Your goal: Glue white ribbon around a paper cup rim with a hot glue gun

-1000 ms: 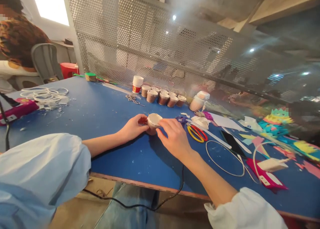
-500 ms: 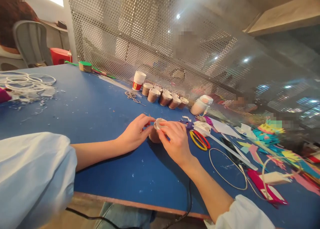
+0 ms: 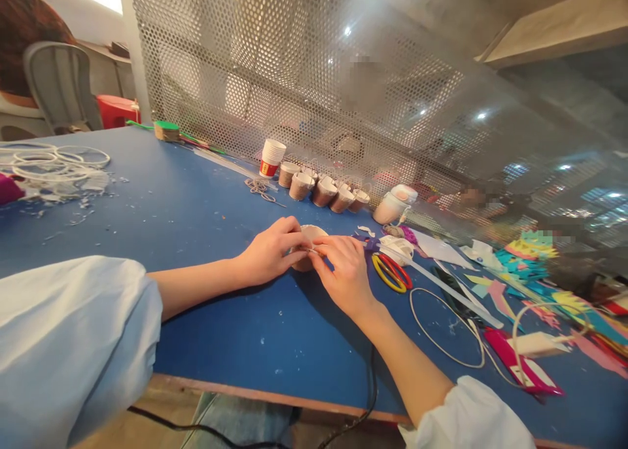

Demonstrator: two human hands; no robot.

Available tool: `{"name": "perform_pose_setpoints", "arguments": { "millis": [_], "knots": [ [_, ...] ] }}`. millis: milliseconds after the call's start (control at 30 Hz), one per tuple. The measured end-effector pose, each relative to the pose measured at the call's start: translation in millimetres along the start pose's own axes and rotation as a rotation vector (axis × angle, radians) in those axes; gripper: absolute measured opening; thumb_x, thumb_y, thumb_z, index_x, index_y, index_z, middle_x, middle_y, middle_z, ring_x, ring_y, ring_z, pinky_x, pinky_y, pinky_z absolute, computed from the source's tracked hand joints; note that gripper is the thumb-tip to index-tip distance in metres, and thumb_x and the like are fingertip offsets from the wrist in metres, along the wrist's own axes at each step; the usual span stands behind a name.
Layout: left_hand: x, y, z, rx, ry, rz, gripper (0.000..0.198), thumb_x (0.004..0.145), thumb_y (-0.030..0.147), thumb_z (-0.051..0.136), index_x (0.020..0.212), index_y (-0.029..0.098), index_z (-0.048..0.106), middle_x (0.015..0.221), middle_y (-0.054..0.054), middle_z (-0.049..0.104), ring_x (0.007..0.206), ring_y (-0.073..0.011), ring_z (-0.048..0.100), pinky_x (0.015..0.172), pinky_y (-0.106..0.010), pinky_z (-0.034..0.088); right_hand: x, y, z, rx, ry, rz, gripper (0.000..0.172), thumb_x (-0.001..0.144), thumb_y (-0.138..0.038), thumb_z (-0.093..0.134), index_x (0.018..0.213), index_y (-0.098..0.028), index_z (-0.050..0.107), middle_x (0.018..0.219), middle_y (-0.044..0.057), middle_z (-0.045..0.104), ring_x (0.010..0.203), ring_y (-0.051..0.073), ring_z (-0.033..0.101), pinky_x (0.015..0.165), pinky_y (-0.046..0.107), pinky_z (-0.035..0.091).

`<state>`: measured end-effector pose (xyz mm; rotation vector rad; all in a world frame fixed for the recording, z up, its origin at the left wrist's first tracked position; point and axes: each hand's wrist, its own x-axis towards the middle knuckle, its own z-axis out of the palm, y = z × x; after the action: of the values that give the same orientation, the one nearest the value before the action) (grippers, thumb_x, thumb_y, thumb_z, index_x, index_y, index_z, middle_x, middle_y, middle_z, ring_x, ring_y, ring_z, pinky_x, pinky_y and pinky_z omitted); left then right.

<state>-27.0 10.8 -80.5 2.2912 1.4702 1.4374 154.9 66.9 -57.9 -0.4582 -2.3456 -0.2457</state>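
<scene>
Sitting between both hands (image 3: 267, 252) (image 3: 345, 266), the cup (image 3: 314, 232) touches their fingers (image 3: 287, 241).

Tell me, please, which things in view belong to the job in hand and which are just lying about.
In the job: small cup; left hand and right hand, both touching it; perhaps the similar brown cups behind.

Seemingly just lying about: stack of white-and-red cups; pale bottle; teal paper pieces.
</scene>
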Motion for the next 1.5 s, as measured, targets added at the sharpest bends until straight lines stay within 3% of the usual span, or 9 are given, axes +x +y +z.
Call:
{"name": "perform_pose_setpoints", "arguments": {
  "millis": [167, 300, 400, 567, 733, 867, 1000, 1267, 1500],
  "knots": [
    [-1, 3, -2.2, -0.081, 0.005, -0.066, 0.033, 0.086, 0.019, 0.052, 0.118, 0.024, 0.063, 0.093, -0.004, 0.055, 0.087, -0.0174, 0.055, 0.078, -0.031, 0.05, 0, 3, -2, 0.021, -0.02, 0.012, 0.012, 0.093, -0.022, 0.055, 0.084, -0.021, 0.062, 0.099, 0.005, 0.072, 0.094, 0.02, 0.063, 0.087, 0.038, 0.038],
    [0, 3, -3.0, -0.113, 0.098, -0.167, 0.033, 0.081, 0.013, 0.05, 0.111, 0.019, 0.063, 0.089, -0.004, 0.054, 0.08, -0.0156, 0.055, 0.07, -0.029, 0.051, 1, 0, -1, 0.03, 0.015, 0.03, 0.009, 0.09, -0.028, 0.061, 0.085, -0.021, 0.063, 0.098, 0.005, 0.071, 0.093, 0.021, 0.063, 0.087, 0.039, 0.038],
    [0, 1, -1.7, -0.109, 0.136, -0.205, 0.03, 0.079, 0.012, 0.049, 0.106, 0.017, 0.063, 0.088, -0.004, 0.053, 0.08, -0.0154, 0.055, 0.067, -0.028, 0.05, 3, -2, 4, 0.003, 0.035, 0.022, 0.01, 0.09, -0.023, 0.06, 0.08, -0.021, 0.062, 0.095, 0.004, 0.072, 0.091, 0.02, 0.063, 0.086, 0.038, 0.037],
    [-2, 0, -0.3, -0.088, 0.138, -0.194, 0.029, 0.078, 0.011, 0.049, 0.102, 0.017, 0.064, 0.089, -0.003, 0.053, 0.078, -0.0141, 0.055, 0.065, -0.027, 0.05, 4, 1, 9, 0.034, 0.056, 0.041, 0.016, 0.086, -0.022, 0.066, 0.072, -0.021, 0.059, 0.096, 0.003, 0.071, 0.092, 0.02, 0.062, 0.085, 0.039, 0.037],
    [-3, 2, -3.6, -0.06, 0.137, -0.19, 0.03, 0.079, 0.01, 0.048, 0.103, 0.017, 0.064, 0.089, -0.003, 0.053, 0.079, -0.0146, 0.055, 0.066, -0.027, 0.05, 0, 3, 1, 0.087, 0.067, 0.047, 0.014, 0.08, -0.029, 0.073, 0.086, -0.021, 0.063, 0.101, 0.005, 0.07, 0.095, 0.023, 0.063, 0.085, 0.04, 0.037],
    [-2, 2, -4.9, -0.045, 0.152, -0.182, 0.029, 0.079, 0.011, 0.048, 0.102, 0.016, 0.064, 0.089, -0.004, 0.054, 0.078, -0.0147, 0.055, 0.066, -0.028, 0.05, -1, 5, -5, 0.095, 0.055, 0.056, 0.001, 0.087, -0.022, 0.064, 0.087, -0.022, 0.063, 0.102, 0.004, 0.07, 0.096, 0.021, 0.062, 0.087, 0.04, 0.036],
    [-3, 2, -4.8, -0.04, 0.142, -0.181, 0.029, 0.079, 0.011, 0.047, 0.101, 0.015, 0.065, 0.089, -0.004, 0.054, 0.077, -0.0142, 0.055, 0.066, -0.028, 0.05, 1, 8, -4, 0.098, 0.029, 0.012, 0.011, 0.091, -0.017, 0.058, 0.081, -0.022, 0.06, 0.1, 0.002, 0.07, 0.095, 0.019, 0.062, 0.087, 0.039, 0.036],
    [-3, 2, -4.6, -0.011, 0.148, -0.159, 0.028, 0.078, 0.009, 0.048, 0.099, 0.017, 0.064, 0.089, -0.003, 0.055, 0.073, -0.0128, 0.055, 0.064, -0.027, 0.049, 2, 11, 2, 0.001, 0.045, -0.084, 0.011, 0.093, -0.017, 0.055, 0.083, -0.021, 0.055, 0.097, 0.004, 0.07, 0.093, 0.02, 0.061, 0.085, 0.038, 0.037],
    [-4, 2, -6.3, 0.012, 0.152, -0.149, 0.028, 0.079, 0.009, 0.048, 0.1, 0.017, 0.064, 0.09, -0.004, 0.056, 0.072, -0.0129, 0.055, 0.064, -0.027, 0.049, -1, 9, -1, -0.008, 0.027, -0.045, 0.009, 0.095, -0.021, 0.051, 0.088, -0.021, 0.058, 0.101, 0.005, 0.07, 0.095, 0.021, 0.061, 0.088, 0.04, 0.035]
  ]
}}
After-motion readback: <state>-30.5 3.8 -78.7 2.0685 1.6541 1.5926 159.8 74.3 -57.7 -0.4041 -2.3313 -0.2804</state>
